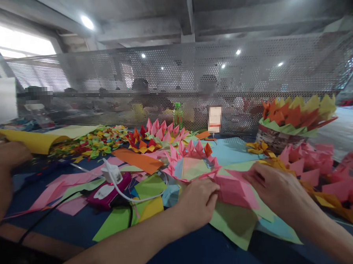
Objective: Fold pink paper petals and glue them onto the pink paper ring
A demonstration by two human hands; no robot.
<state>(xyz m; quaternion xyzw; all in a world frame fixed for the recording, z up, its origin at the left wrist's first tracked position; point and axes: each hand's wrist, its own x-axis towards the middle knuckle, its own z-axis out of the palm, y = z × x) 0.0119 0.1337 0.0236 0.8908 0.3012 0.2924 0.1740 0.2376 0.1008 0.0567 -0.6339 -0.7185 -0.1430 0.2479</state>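
Observation:
A pink folded sheet of paper [235,190] spans the gap between my two hands, above some loose green sheets [236,223]. My left hand [200,201] is closed at its left end, fingers curled inward and partly hiding what they grip. At the upper right corner, my right hand [264,182] pinches the same paper between thumb and fingers. Just beyond my left hand lies a ring of pink folded paper points [192,149], with one orange point at its right side and pale sheets inside it.
A purple power strip [108,190] with a white charger [112,172] and cables lies left. Behind are a heap of paper scraps [102,139] and a green-capped bottle [178,116]. Folded flowers in a basket [275,136] stand right. Another person's arm [7,168] reaches in at left.

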